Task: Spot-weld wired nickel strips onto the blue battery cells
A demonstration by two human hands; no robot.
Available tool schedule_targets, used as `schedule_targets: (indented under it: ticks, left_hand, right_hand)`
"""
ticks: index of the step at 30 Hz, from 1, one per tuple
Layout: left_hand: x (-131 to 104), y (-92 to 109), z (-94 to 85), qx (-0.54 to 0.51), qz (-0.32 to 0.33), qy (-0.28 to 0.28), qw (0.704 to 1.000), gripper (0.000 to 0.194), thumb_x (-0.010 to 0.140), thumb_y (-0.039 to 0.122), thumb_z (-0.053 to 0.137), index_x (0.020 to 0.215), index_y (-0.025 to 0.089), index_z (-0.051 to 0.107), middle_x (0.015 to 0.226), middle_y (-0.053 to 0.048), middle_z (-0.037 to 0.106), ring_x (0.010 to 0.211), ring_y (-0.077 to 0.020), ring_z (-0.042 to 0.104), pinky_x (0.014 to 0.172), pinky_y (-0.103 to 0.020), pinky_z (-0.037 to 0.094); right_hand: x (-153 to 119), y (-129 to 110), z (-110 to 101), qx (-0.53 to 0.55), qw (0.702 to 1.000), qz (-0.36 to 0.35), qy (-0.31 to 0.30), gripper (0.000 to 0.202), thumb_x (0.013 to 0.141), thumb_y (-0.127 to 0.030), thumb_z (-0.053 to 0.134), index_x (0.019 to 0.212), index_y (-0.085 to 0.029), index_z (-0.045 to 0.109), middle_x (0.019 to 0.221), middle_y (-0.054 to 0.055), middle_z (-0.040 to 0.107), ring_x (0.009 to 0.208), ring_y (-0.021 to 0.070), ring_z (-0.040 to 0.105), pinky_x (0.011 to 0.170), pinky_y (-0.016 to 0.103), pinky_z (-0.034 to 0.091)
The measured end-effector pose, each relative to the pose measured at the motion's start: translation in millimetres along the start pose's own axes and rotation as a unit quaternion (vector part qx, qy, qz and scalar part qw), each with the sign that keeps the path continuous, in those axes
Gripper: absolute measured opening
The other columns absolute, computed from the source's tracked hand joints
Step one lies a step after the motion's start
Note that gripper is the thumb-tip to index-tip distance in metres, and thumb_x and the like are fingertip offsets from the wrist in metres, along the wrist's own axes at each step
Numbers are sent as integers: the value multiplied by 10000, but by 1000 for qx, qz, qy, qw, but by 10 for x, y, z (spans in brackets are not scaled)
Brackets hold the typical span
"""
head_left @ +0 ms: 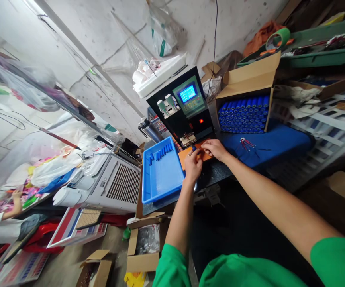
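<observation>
My left hand (193, 164) is closed on a blue cylindrical battery cell (194, 148), of which only the dark blue end shows. It rests at the orange work plate (184, 154) in front of a black spot welder (181, 119) with a lit display. Just right of it, my right hand (214, 149) is pinched close to the cell. Whatever lies between those fingertips is too small to make out. Beside my left hand stands a blue tray (167, 179) with several blue cells lying in its far part.
A cardboard box (248, 75) full of blue cells stands right of the welder. Red-and-white wire leads (247, 143) lie on the blue cloth (286, 139). Behind the tray is a metal flask (150, 130). A grey air cooler (115, 181) stands left; another person's arm (14, 205) shows farther left.
</observation>
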State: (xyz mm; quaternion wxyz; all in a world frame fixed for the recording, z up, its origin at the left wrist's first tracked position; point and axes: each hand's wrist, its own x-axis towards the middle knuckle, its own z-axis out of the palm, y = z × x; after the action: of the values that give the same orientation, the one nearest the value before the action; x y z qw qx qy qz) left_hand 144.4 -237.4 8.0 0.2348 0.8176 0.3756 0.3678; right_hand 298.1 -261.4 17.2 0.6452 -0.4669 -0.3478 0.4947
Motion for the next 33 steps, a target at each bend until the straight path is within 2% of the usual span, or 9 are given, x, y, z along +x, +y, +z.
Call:
schedule_targets:
  ticks: [2, 4, 9, 12, 15, 17, 19, 26, 33]
  left_hand:
    - [19, -31, 22, 7, -13, -21, 1000, 441, 795, 124, 566, 1212, 214, 676, 1037, -82, 693, 914, -209, 640, 924, -388, 507]
    - [11, -57, 38, -2, -36, -14, 999, 464, 795, 156, 601, 1251, 221, 658, 943, -58, 703, 849, -195, 642, 894, -372, 518]
    - [-26, -58, 55, -110, -67, -9, 992, 400, 879, 313, 598, 1264, 207, 620, 1007, -63, 710, 869, -177, 666, 855, -337, 537]
    - [25, -35, 41, -165, -107, 10, 980, 369, 919, 423, 567, 1196, 186, 623, 928, -51, 703, 815, -165, 661, 786, -308, 539]
    - [126, -40, 19, -150, -114, 21, 982, 313, 885, 461, 613, 995, 172, 659, 777, -22, 660, 707, -139, 606, 694, -264, 500]
    - [189, -57, 11, -135, -109, 17, 985, 300, 866, 464, 628, 857, 165, 647, 711, -12, 622, 660, -125, 565, 650, -247, 464]
    - [230, -70, 11, -128, -110, 13, 986, 288, 862, 444, 623, 809, 161, 631, 704, -14, 616, 653, -125, 553, 645, -249, 450]
    - [213, -42, 50, -104, -111, 24, 988, 163, 867, 317, 605, 916, 167, 644, 827, -34, 679, 760, -156, 601, 772, -282, 475]
    - [182, -51, 108, -85, -126, 38, 988, 185, 898, 302, 581, 1013, 183, 662, 909, -45, 709, 783, -163, 617, 781, -287, 480]
  right_hand:
    - [-2, -8, 1, 2, 1000, -2, 2, 263, 659, -389, 709, 628, -183, 548, 461, -44, 467, 392, 65, 363, 375, 202, 252]
    - [-1, -15, 2, 3, 1000, -1, 5, 268, 664, -387, 712, 625, -188, 537, 452, -47, 460, 384, 65, 358, 372, 203, 251]
    - [22, -10, -3, 5, 1000, 8, 14, 264, 679, -363, 718, 617, -189, 529, 445, -52, 443, 370, 59, 349, 362, 197, 237]
    - [45, 8, -9, 9, 1000, 9, 16, 282, 688, -373, 731, 615, -187, 531, 454, -50, 445, 374, 57, 355, 362, 195, 242]
    - [63, 23, -13, 11, 1000, 3, 20, 288, 686, -383, 742, 622, -183, 544, 468, -46, 456, 383, 58, 366, 364, 193, 252]
    - [72, 31, -13, 10, 1000, 2, 23, 290, 681, -385, 747, 625, -179, 552, 474, -44, 462, 386, 57, 369, 364, 192, 253]
    - [79, 37, -12, 10, 1000, 1, 26, 287, 680, -380, 747, 622, -175, 555, 477, -41, 467, 388, 56, 373, 365, 191, 255]
    - [89, 42, -12, 22, 1000, 6, 20, 264, 699, -346, 740, 632, -178, 547, 462, -47, 450, 385, 55, 358, 364, 190, 240]
    - [102, 7, 52, 7, 999, 17, 39, 267, 707, -347, 729, 623, -182, 537, 474, -42, 457, 396, 57, 372, 364, 187, 239]
